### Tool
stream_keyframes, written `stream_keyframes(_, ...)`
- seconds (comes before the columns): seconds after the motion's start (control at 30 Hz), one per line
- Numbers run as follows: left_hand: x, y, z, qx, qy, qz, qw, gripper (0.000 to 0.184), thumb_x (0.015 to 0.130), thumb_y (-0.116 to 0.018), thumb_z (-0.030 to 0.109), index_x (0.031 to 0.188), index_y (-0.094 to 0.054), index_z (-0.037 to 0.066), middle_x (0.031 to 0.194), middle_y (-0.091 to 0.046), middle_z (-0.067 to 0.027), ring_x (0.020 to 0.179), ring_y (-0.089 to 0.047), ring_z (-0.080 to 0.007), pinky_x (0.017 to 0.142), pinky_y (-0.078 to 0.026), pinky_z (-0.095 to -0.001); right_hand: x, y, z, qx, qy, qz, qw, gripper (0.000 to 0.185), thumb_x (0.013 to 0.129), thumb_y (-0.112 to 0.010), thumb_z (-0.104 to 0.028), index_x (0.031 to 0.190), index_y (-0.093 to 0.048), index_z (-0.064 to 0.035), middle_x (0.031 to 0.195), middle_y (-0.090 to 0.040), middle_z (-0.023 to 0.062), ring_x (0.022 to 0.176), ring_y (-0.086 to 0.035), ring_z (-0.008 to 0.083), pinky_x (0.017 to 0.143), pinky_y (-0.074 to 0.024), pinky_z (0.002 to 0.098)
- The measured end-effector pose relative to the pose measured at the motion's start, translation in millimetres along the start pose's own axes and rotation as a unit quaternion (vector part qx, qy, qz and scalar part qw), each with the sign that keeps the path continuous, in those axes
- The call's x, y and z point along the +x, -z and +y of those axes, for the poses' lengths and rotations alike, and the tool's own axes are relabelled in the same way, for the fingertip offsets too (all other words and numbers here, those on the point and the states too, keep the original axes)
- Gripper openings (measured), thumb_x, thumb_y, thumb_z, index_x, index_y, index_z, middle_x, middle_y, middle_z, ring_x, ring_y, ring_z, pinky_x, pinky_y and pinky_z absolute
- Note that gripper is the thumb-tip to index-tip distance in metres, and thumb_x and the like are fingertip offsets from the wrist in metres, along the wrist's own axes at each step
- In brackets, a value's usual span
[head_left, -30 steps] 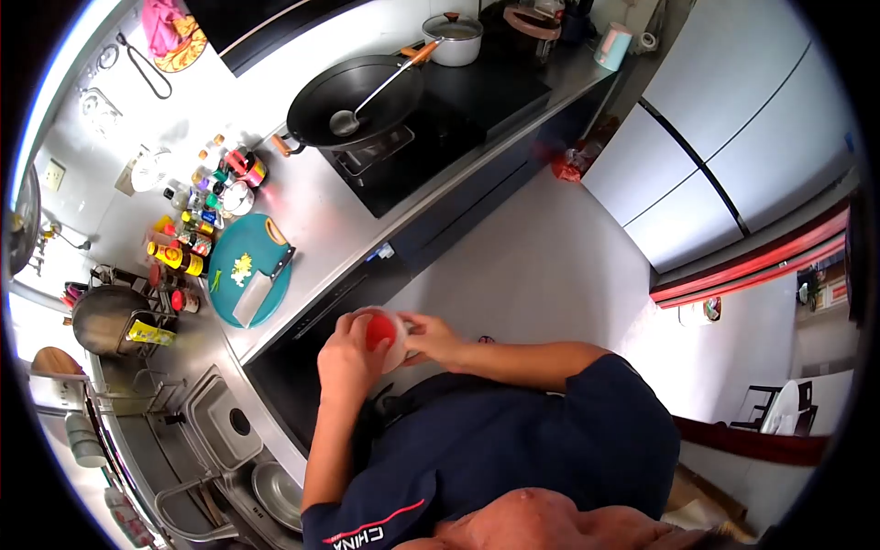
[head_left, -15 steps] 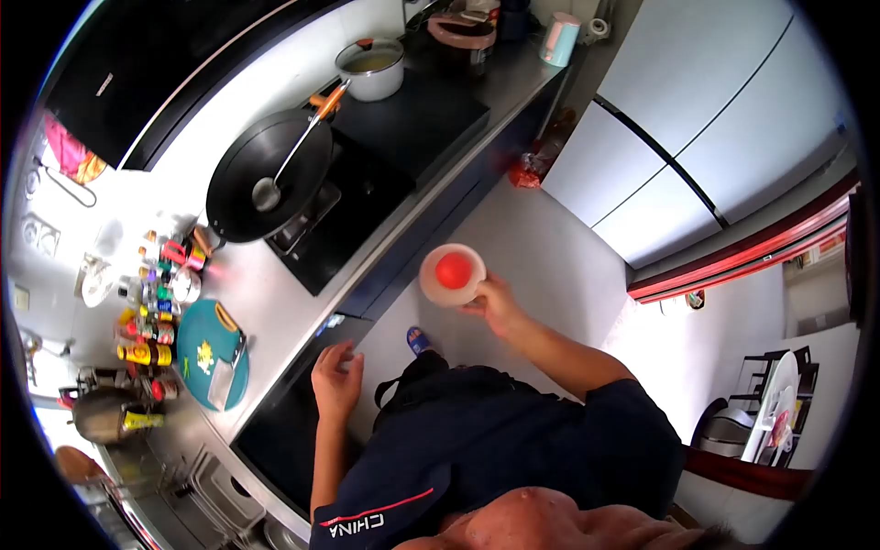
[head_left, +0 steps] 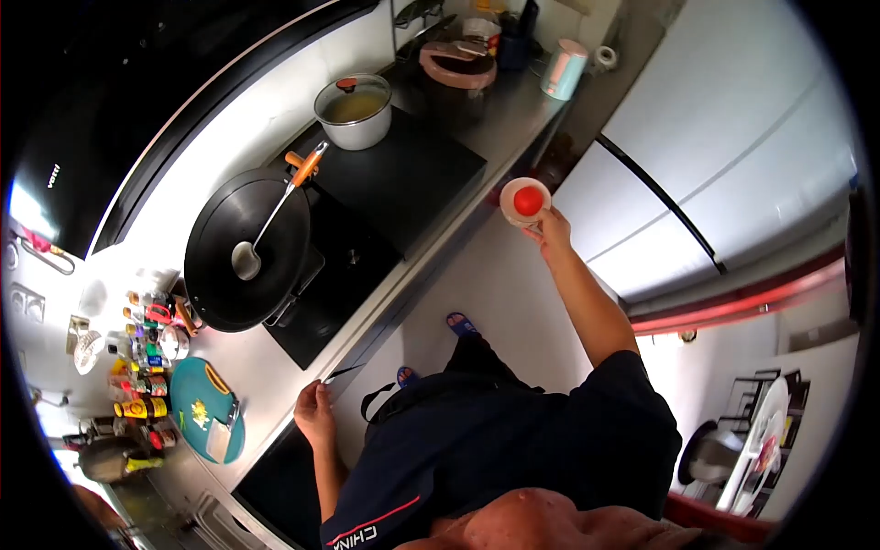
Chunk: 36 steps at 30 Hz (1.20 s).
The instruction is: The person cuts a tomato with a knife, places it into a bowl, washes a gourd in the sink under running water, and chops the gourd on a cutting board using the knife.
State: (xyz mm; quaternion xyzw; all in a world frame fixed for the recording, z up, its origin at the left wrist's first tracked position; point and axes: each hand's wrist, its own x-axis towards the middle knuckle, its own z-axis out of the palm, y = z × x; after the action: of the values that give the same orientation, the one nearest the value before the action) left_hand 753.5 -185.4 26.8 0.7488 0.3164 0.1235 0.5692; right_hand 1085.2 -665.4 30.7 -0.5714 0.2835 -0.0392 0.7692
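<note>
My right hand [head_left: 553, 231] is closed on the rim of a small pale bowl [head_left: 508, 213], held out beyond the counter edge in front of the fridge. A round red thing, probably a tomato [head_left: 529, 201], sits in the bowl. My left hand [head_left: 314, 414] is beside the counter's front edge, its fingers loosely bent and nothing visible in them. Left of it, a teal cutting board [head_left: 186, 378] carries a cleaver [head_left: 219, 440] and chopped pale and green pieces [head_left: 200, 415].
A black wok [head_left: 225, 211] with a ladle [head_left: 246, 261] stands on the stove [head_left: 353, 298]. Behind is a lidded pot [head_left: 359, 133]. Seasoning bottles [head_left: 142, 407] crowd the back left, and a kettle [head_left: 564, 71] stands at the far end. The fridge [head_left: 733, 101] is at right.
My right hand has carried the bowl forward and right toward the fridge. My left hand has shifted slightly left and down in view. The body has stepped forward and the view has turned.
</note>
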Motion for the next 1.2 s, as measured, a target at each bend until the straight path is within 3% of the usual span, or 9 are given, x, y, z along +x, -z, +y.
stream_keyframes(0.23,-55,-58,30,-0.028,0.11,0.176,0.978,0.022,0.096,-0.069,0.018,0.106,-0.071,-0.001,0.089,-0.072,-0.0057,0.076,-0.067,-0.0118,0.064,-0.052,-0.0248,223,-9,1,-0.028,-0.056,-0.11,0.992,0.027,0.094,-0.063,-0.014,0.118,-0.059,-0.0018,0.113,-0.063,0.0124,0.099,-0.064,0.0298,0.088,-0.0581,0.0475)
stream_keyframes(0.27,-62,-70,40,-0.046,0.135,0.198,0.97,0.021,0.095,-0.069,0.018,0.104,-0.072,-0.001,0.086,-0.072,-0.0055,0.073,-0.066,-0.0118,0.064,-0.052,-0.025,319,22,45,-0.294,0.199,-0.226,0.907,0.03,0.096,-0.062,-0.016,0.121,-0.06,0.0001,0.113,-0.063,0.0135,0.102,-0.063,0.0288,0.09,-0.0578,0.0452)
stream_keyframes(0.3,-69,-76,47,-0.013,0.146,0.217,0.965,0.021,0.095,-0.069,0.019,0.104,-0.073,0.0,0.084,-0.073,-0.0063,0.072,-0.067,-0.0111,0.064,-0.053,-0.0251,314,-4,20,0.016,-0.043,-0.141,0.989,0.036,0.097,-0.061,-0.016,0.128,-0.058,0.0021,0.119,-0.063,0.0143,0.105,-0.062,0.0283,0.093,-0.0576,0.0434)
stream_keyframes(0.57,-128,-120,71,-0.009,0.2,0.319,0.926,0.026,0.096,-0.067,0.022,0.109,-0.071,-0.001,0.094,-0.074,-0.0066,0.086,-0.07,-0.0136,0.072,-0.057,-0.0282,399,-57,18,-0.058,-0.041,-0.187,0.98,0.022,0.095,-0.059,-0.011,0.101,-0.061,0.0104,0.097,-0.058,0.012,0.091,-0.06,0.0241,0.099,-0.0559,0.0422)
stream_keyframes(0.8,-173,-127,58,-0.077,0.202,0.386,0.897,0.027,0.094,-0.069,0.024,0.108,-0.072,0.001,0.084,-0.073,-0.0056,0.077,-0.069,-0.0115,0.068,-0.054,-0.0275,339,-73,-2,-0.131,-0.021,0.017,0.991,0.011,0.089,-0.063,-0.007,0.089,-0.066,0.0043,0.087,-0.061,0.0095,0.084,-0.063,0.0213,0.083,-0.0589,0.0314)
stream_keyframes(0.87,-186,-123,52,-0.086,0.205,0.395,0.891,0.026,0.095,-0.069,0.024,0.108,-0.072,0.001,0.085,-0.073,-0.0054,0.078,-0.069,-0.0113,0.068,-0.055,-0.0274,274,-72,-17,-0.417,0.134,0.001,0.899,0.018,0.094,-0.06,-0.015,0.092,-0.07,0.0002,0.09,-0.069,0.0117,0.085,-0.068,0.0257,0.08,-0.0583,0.0357)
stream_keyframes(0.97,-211,-111,38,-0.112,0.21,0.409,0.881,0.026,0.095,-0.069,0.024,0.109,-0.072,0.001,0.088,-0.073,-0.0046,0.079,-0.069,-0.0107,0.068,-0.055,-0.027,258,-41,31,-0.52,0.355,0.054,0.775,0.028,0.098,-0.056,-0.024,0.094,-0.071,-0.0006,0.097,-0.074,0.0164,0.09,-0.07,0.0317,0.081,-0.0568,0.0406)
stream_keyframes(1.03,-231,-103,20,-0.147,0.211,0.42,0.87,0.025,0.096,-0.068,0.023,0.109,-0.072,0.002,0.093,-0.074,-0.0034,0.082,-0.069,-0.0103,0.068,-0.055,-0.0263,218,-25,73,-0.599,0.395,-0.056,0.694,0.034,0.099,-0.055,-0.032,0.1,-0.072,-0.0029,0.108,-0.073,0.019,0.095,-0.07,0.0385,0.08,-0.0556,0.044)
stream_keyframes(1.2,-283,-77,-15,-0.196,0.2,0.446,0.85,0.022,0.099,-0.064,0.02,0.109,-0.071,0.001,0.099,-0.073,-0.005,0.083,-0.069,-0.013,0.067,-0.054,-0.0266,17,-16,152,-0.493,0.376,-0.513,0.594,0.013,0.092,-0.064,-0.017,0.089,-0.07,-0.0058,0.086,-0.071,0.0133,0.08,-0.068,0.0306,0.073,-0.0524,0.0411)
